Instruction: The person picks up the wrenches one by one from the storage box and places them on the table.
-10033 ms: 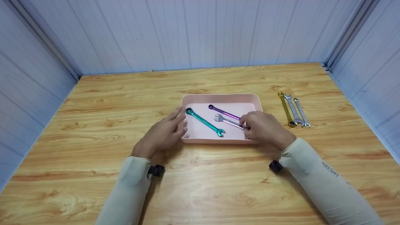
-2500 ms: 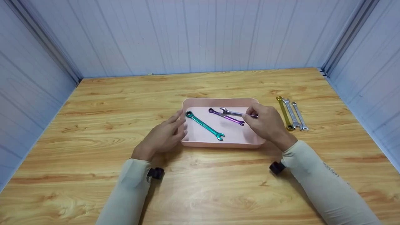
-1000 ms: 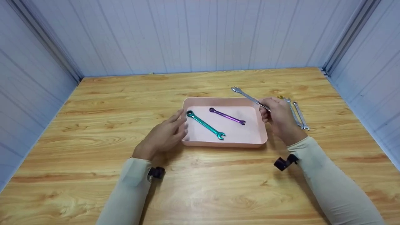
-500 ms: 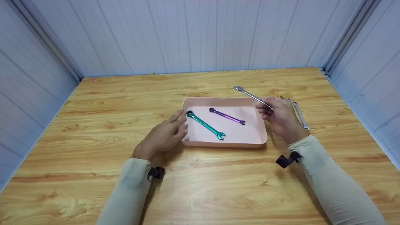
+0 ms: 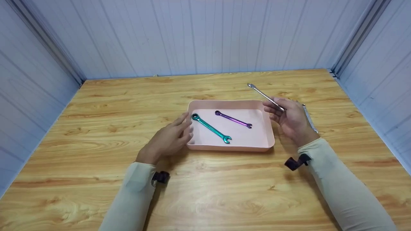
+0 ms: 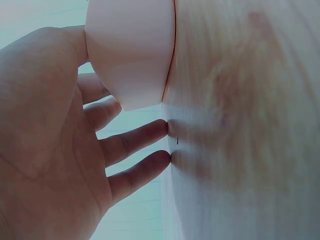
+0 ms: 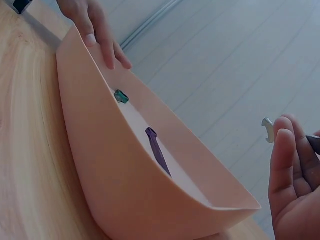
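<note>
The pink tray [image 5: 264, 142] held a teal wrench [image 5: 210, 127] and a purple wrench [image 5: 233, 119], apart on its smooth floor. The left hand [image 5: 167, 138] lay flat-fingered against the tray's left wall. Just right of the tray, the right hand [image 5: 290, 117] pinched a silver wrench [image 5: 265, 95] aloft, slanting past the tray's far right corner above the woodgrain bench [image 5: 205, 192]. Another silver spanner [image 5: 310, 118] lay right of the tray.

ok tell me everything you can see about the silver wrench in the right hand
The silver wrench is slim, shiny bare metal with an open-end jaw at its far tip. The right hand pinches its near end, so it is lifted off the table, slanting away and to the left, just past the pink tray's far right corner. Nothing else touches it.
</note>
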A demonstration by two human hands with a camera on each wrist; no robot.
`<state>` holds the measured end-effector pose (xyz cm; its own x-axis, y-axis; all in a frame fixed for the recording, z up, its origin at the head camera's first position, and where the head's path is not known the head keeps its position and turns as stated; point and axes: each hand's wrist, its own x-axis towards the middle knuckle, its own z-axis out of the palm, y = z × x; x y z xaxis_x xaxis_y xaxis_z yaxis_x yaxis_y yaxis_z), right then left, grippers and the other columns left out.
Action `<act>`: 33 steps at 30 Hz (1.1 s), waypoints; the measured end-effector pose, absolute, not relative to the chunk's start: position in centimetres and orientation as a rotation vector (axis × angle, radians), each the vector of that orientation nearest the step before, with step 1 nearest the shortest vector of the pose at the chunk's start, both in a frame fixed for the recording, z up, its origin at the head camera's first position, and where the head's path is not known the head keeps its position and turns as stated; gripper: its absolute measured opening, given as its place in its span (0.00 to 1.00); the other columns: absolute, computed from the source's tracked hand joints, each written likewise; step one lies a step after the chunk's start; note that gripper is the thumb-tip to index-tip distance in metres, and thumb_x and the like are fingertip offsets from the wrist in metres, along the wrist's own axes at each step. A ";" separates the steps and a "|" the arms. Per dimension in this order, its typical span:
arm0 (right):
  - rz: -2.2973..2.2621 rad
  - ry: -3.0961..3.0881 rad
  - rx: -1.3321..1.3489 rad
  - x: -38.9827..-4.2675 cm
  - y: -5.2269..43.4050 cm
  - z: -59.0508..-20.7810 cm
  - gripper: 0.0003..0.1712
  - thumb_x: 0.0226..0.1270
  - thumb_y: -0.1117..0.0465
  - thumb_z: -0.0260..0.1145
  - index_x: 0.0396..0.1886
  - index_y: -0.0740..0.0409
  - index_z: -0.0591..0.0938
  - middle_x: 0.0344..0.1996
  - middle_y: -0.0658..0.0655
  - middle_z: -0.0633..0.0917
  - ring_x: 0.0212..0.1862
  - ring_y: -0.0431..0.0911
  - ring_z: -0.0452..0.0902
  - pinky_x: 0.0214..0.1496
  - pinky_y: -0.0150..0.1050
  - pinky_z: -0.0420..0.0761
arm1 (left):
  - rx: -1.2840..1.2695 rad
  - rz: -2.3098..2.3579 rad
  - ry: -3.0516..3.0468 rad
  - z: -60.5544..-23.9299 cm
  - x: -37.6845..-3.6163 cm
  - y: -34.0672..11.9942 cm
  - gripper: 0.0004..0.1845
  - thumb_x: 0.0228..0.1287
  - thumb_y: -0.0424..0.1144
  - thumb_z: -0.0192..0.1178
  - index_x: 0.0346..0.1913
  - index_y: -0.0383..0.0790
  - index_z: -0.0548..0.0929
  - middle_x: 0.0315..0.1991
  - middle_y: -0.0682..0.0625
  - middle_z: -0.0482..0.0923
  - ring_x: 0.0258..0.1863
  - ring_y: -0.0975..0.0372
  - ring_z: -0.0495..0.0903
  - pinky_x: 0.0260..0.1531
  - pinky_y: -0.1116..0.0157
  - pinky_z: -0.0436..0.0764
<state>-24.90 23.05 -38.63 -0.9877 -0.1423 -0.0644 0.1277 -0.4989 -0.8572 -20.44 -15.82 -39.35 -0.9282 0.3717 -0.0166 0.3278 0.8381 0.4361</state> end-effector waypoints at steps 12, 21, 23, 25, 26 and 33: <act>-2.574 1.520 -0.096 -25.2 23.6 -38.6 0.28 0.79 0.60 0.55 0.72 0.69 0.63 0.46 0.56 0.88 0.41 0.45 0.85 0.37 0.35 0.80 | 0.624 0.691 2.915 -39.3 -20.5 -16.0 0.31 0.80 0.51 0.45 0.79 0.48 0.58 0.81 0.51 0.47 0.73 0.52 0.62 0.66 0.50 0.69; -2.612 1.525 -0.018 -25.5 24.5 -38.7 0.15 0.75 0.63 0.62 0.56 0.65 0.77 0.45 0.56 0.89 0.38 0.46 0.82 0.34 0.33 0.77 | 0.581 0.679 2.902 -39.1 -20.4 -15.8 0.31 0.80 0.53 0.44 0.79 0.49 0.58 0.81 0.54 0.45 0.75 0.53 0.59 0.69 0.50 0.65; -2.624 1.502 -0.012 -25.6 24.8 -38.7 0.15 0.74 0.64 0.63 0.55 0.65 0.76 0.43 0.57 0.89 0.36 0.46 0.81 0.33 0.33 0.76 | 0.581 0.676 2.902 -39.1 -20.4 -15.7 0.30 0.80 0.53 0.44 0.79 0.49 0.59 0.81 0.54 0.45 0.75 0.53 0.58 0.69 0.50 0.65; -2.633 1.486 -0.011 -25.7 25.1 -38.7 0.13 0.74 0.65 0.63 0.53 0.65 0.74 0.41 0.57 0.90 0.35 0.46 0.81 0.32 0.33 0.77 | 0.573 0.672 2.900 -39.1 -20.5 -15.7 0.30 0.79 0.53 0.44 0.79 0.49 0.59 0.81 0.54 0.44 0.75 0.53 0.57 0.69 0.50 0.64; -2.634 1.485 -0.004 -25.7 25.2 -38.7 0.12 0.73 0.65 0.63 0.51 0.65 0.74 0.39 0.57 0.90 0.35 0.46 0.81 0.32 0.33 0.77 | 0.566 0.671 2.901 -39.1 -20.5 -15.6 0.30 0.79 0.53 0.44 0.79 0.49 0.59 0.81 0.54 0.45 0.75 0.53 0.57 0.70 0.51 0.63; -2.634 1.490 0.093 -25.9 26.2 -38.9 0.08 0.72 0.69 0.62 0.43 0.62 0.71 0.34 0.59 0.88 0.33 0.47 0.83 0.33 0.36 0.79 | 0.554 0.672 2.905 -39.2 -20.5 -15.6 0.31 0.79 0.54 0.44 0.79 0.50 0.58 0.81 0.54 0.45 0.75 0.53 0.58 0.70 0.50 0.63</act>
